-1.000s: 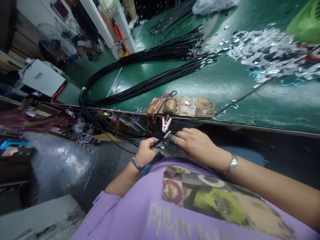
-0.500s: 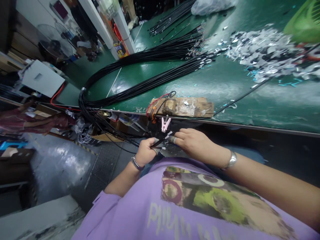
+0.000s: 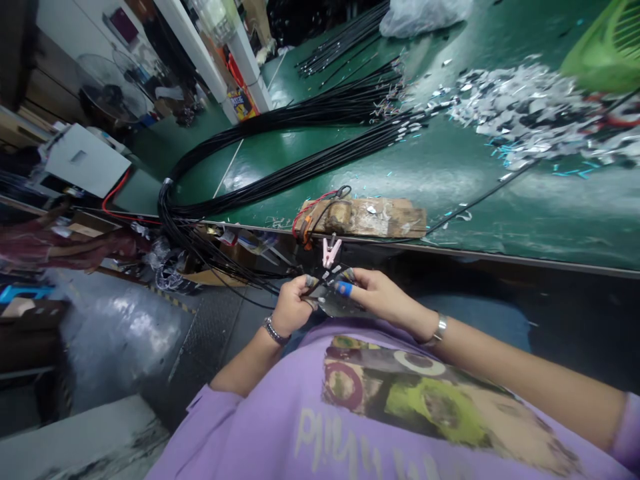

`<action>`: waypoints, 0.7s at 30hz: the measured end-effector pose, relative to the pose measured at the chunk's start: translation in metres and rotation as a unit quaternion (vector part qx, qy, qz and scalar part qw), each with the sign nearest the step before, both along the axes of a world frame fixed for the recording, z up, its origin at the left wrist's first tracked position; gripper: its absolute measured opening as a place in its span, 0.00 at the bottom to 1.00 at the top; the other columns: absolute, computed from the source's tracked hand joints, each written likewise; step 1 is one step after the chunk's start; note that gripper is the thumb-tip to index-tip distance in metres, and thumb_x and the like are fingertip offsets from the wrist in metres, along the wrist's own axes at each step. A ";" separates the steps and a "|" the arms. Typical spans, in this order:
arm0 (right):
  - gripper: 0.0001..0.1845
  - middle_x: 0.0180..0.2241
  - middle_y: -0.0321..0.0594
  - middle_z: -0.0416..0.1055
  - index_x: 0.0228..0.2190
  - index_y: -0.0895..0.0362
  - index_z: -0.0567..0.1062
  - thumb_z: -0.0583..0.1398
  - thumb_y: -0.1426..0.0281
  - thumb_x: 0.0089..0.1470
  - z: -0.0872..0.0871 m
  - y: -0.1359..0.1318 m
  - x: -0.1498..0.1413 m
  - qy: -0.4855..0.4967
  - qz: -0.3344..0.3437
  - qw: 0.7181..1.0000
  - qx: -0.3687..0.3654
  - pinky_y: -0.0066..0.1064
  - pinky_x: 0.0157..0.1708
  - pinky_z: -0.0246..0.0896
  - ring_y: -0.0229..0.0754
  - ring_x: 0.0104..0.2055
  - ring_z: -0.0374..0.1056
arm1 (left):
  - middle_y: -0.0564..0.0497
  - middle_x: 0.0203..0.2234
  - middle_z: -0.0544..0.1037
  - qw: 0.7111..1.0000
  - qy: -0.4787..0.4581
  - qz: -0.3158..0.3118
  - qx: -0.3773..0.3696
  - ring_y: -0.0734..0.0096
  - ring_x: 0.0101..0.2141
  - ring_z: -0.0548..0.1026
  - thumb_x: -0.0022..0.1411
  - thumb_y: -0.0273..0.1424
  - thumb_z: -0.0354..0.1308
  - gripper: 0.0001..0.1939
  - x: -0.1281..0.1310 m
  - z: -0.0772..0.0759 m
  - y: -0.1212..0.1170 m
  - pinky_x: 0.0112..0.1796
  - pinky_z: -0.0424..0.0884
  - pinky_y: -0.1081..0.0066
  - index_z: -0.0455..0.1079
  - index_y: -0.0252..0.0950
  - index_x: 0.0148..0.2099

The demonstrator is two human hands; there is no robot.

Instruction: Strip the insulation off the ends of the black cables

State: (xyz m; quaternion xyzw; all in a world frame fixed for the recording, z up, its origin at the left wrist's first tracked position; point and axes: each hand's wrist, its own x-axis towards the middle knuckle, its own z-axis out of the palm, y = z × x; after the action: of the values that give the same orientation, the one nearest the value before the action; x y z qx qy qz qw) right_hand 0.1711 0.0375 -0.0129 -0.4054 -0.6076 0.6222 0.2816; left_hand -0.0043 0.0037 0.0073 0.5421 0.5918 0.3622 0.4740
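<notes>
My left hand (image 3: pixel 293 305) is closed around the ends of several black cables (image 3: pixel 215 257) that hang over the bench edge from the left. Pale tips stick out past its thumb and fingers. Opposite it, my right hand (image 3: pixel 375 293) brings thumb and forefinger together at the cable ends; the exact contact is too small to make out. Blue tape wraps its thumb, and grey covering shows on other fingertips. Just above both hands, a pink clothespin (image 3: pixel 331 253) hangs at the bench edge, below a wooden block (image 3: pixel 383 217) with an orange clamp (image 3: pixel 305 232).
A looped bundle of black cables (image 3: pixel 280 173) lies across the green bench (image 3: pixel 280 210). White and black scraps (image 3: pixel 520 107) are heaped at the right, beside a green basket (image 3: pixel 605 50). A white box (image 3: pixel 85 160) stands at the left. Another person (image 3: pixel 65 240) is at far left.
My right hand has turned and drawn slightly down, so its blue-taped thumb now shows at the cable ends. The left hand keeps its hold in nearly the same place.
</notes>
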 end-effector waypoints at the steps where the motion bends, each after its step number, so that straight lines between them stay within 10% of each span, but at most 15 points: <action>1: 0.17 0.21 0.34 0.64 0.23 0.56 0.67 0.56 0.54 0.45 -0.002 0.000 -0.002 0.010 -0.001 1.000 -0.008 0.29 0.26 0.56 0.37 0.24 0.58 | 0.60 0.12 0.64 1.000 -0.001 -0.003 0.000 0.82 0.15 0.61 0.45 0.29 0.63 0.08 0.000 -0.001 0.000 0.19 0.60 0.80 0.66 0.34 0.25; 6: 0.08 0.22 0.36 0.65 0.23 0.56 0.65 0.53 0.65 0.48 -0.008 0.000 0.000 -0.072 -0.041 0.988 0.128 0.30 0.27 0.56 0.39 0.25 0.59 | 0.60 0.11 0.66 1.000 -0.002 0.001 -0.029 0.84 0.12 0.60 0.49 0.33 0.61 0.11 -0.004 -0.001 -0.001 0.15 0.57 0.81 0.63 0.34 0.24; 12: 0.05 0.30 0.45 0.68 0.32 0.58 0.66 0.52 0.72 0.52 -0.015 -0.010 0.004 -0.175 0.028 0.901 0.396 0.36 0.34 0.62 0.45 0.32 0.63 | 0.59 0.12 0.68 0.999 0.008 0.041 -0.031 0.84 0.11 0.61 0.54 0.37 0.59 0.13 -0.010 -0.003 0.001 0.13 0.55 0.81 0.62 0.34 0.25; 21: 0.09 0.30 0.46 0.68 0.33 0.58 0.66 0.50 0.80 0.50 -0.018 -0.009 -0.005 -0.245 0.017 0.855 0.457 0.34 0.33 0.61 0.45 0.32 0.62 | 0.59 0.11 0.67 0.999 -0.005 0.031 -0.036 0.83 0.11 0.61 0.51 0.40 0.60 0.14 -0.006 -0.001 -0.001 0.13 0.56 0.81 0.63 0.34 0.26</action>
State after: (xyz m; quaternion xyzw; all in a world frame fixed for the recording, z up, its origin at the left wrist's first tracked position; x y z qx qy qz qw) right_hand 0.1661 0.0283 -0.0306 -0.3598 -0.8797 0.1602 0.2663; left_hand -0.0101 0.0026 0.0062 0.5044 0.6187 0.3578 0.4845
